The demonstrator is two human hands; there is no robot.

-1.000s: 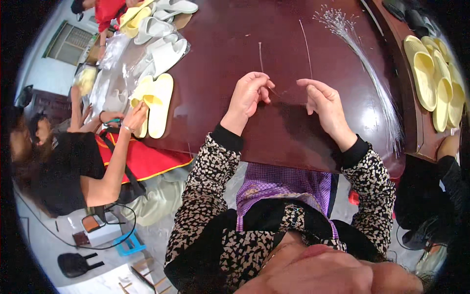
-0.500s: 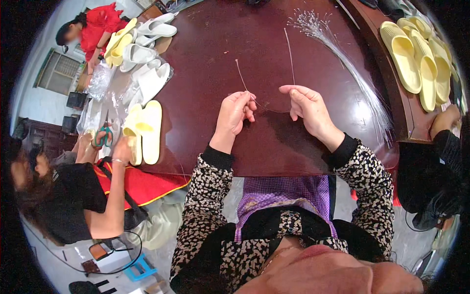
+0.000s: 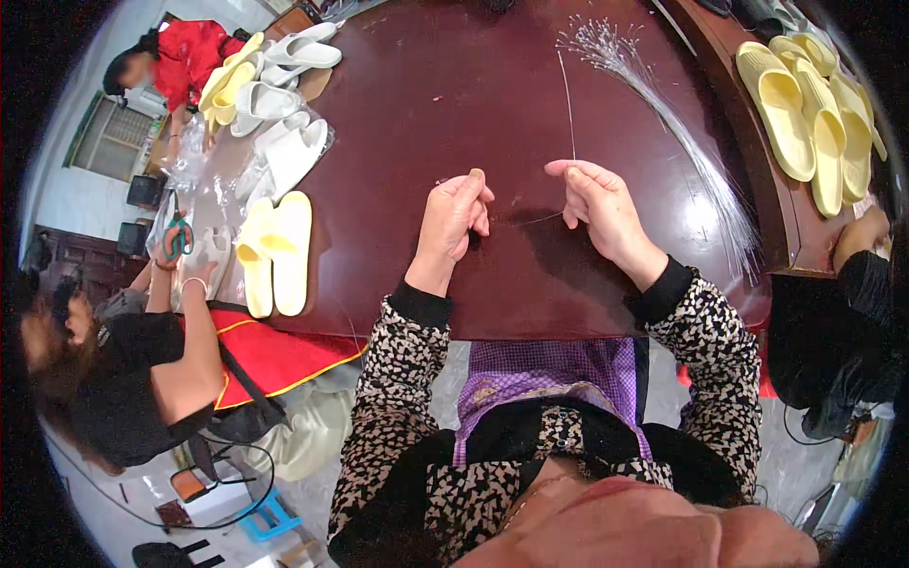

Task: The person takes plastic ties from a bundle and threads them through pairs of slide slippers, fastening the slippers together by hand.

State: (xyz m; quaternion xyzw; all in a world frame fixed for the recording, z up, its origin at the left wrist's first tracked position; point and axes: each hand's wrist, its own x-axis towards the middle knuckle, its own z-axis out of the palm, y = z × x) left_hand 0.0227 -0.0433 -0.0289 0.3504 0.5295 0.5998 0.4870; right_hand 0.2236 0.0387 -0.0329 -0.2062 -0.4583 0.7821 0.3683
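Note:
A single thin, pale strand (image 3: 567,104) stands up from my right hand (image 3: 602,210), pinched between thumb and forefinger. Part of it sags across the gap toward my left hand (image 3: 453,224), whose thumb is pressed against curled fingers around the strand's other end. That end is hidden inside the grip. Both hands are raised over the near part of the dark red table (image 3: 398,114), a short gap apart. Right of them lies a long bundle of similar clear strands (image 3: 677,118), with small knobbed tips fanned out at its far end.
Yellow slippers (image 3: 289,251) and pale grey slippers (image 3: 295,156) line the table's left side beside clear plastic bags (image 3: 194,151). A co-worker at left holds green-handled scissors (image 3: 176,237); a person in red (image 3: 189,57) stands beyond. More yellow slippers (image 3: 781,114) rest on a raised ledge at right.
The strand's end that stood above my left hand is now tucked out of sight in its closed fingers. My right hand has barely moved. The co-worker's hand has left the near yellow slippers.

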